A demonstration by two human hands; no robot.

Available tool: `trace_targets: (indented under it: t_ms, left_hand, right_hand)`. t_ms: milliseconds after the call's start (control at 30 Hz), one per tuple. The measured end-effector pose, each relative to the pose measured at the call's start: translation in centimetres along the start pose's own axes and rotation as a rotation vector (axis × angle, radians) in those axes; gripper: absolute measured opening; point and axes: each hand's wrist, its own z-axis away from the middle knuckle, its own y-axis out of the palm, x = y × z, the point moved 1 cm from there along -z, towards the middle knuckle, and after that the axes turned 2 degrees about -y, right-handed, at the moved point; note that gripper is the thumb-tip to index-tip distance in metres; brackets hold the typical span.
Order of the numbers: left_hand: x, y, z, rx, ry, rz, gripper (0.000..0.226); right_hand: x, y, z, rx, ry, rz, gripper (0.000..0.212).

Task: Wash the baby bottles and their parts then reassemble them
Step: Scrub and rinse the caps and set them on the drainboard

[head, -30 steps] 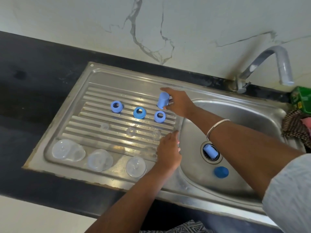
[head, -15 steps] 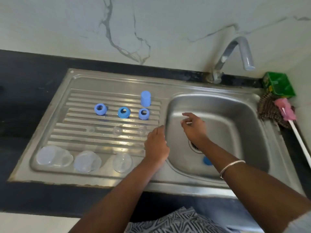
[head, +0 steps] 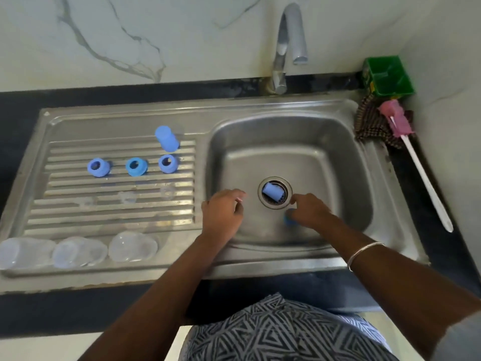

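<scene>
Since a second ago: right hand (head: 308,211) gone from the drainboard (head: 119,204) down into the basin (head: 346,162), now hovering beside the drain (head: 275,192), fingers loosely bent and grasping nothing, forefinger reaching toward the drain rim. Lying tilted in the drain, one blue cap (head: 270,192); partly hidden under the right hand, another blue piece (head: 289,220) on the basin floor. Left hand (head: 223,212) shifted rightward, now hanging over the basin's left edge, fingers relaxed, likewise gripping nothing. Standing upright at the far end of the drainboard, the blue cap (head: 166,138) carried there a second ago. Just nearer, three blue rings (head: 132,166) sitting in a row, well apart from each other. Nearer still, three clear teats (head: 127,197), faint and blurred. Lying along the near edge, three clear bottles (head: 78,251) side by side. Behind the basin, a tap (head: 286,43); at the right, a green box (head: 387,75), a cloth (head: 369,123) and a pink brush (head: 395,118) with a white handle.
</scene>
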Motion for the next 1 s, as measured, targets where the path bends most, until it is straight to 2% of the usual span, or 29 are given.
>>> trace_targets:
  t_ms: [67, 233, 400, 500, 567, 667, 733, 800, 867, 933, 1000]
  left_hand:
    - [-0.6, 0.9, 0.0, 0.036, 0.004, 0.02, 0.028]
    - [-2.8, 2.8, -0.3, 0.068, -0.134, 0.041, 0.023]
    - [-3.8, 5.1, -0.3, 0.086, -0.27, 0.189, 0.018]
    - [-4.5, 5.8, -0.2, 0.062, -0.326, 0.273, 0.015]
    - [-5.3, 6.1, -0.4, 0.037, -0.419, 0.379, 0.016]
    - [-7.6, 5.8, -1.6, 0.0, -0.67, 0.776, 0.051]
    - [-9.1, 5.1, -2.6, 0.066, -0.772, 1.018, 0.059]
    - [-10.6, 4.3, -3.3, 0.153, -0.741, 1.102, 0.054]
    - [-11.5, 3.8, -4.1, 0.213, -0.673, 1.104, 0.039]
    - [-11.7, 3.4, -4.8, 0.208, -0.612, 1.064, 0.024]
    - [-11.6, 3.0, -5.7, 0.179, -0.573, 1.047, 0.024]
  right_hand:
    - [-0.4, 0.7, -0.3, 0.06, -0.041, 0.037, 0.053]
    - [-1.5, 1.7, -1.2, 0.11, -0.171, 0.104, 0.051]
    - [-3.2, 1.8, -2.1, 0.044, -0.196, -0.074, 0.032]
    - [-3.2, 0.7, -2.2, -0.007, -0.141, -0.351, 0.02]
    - [-2.4, -0.4, -1.9, -0.023, -0.104, -0.692, 0.013]
    - [-0.5, -2.2, -1.1, 0.04, -0.101, -1.13, 0.013]
    - [0.5, -3.3, -0.6, 0.037, -0.126, -1.238, 0.013]
    - [1.1, -4.1, -0.2, -0.013, -0.184, -1.246, 0.015]
    - [1.4, -4.5, 0.3, -0.065, -0.262, -1.195, 0.018]
    - [1.7, -4.7, 0.7, -0.075, -0.336, -1.121, 0.022]
    - [2.2, -5.1, 0.8, -0.056, -0.365, -1.095, 0.026]
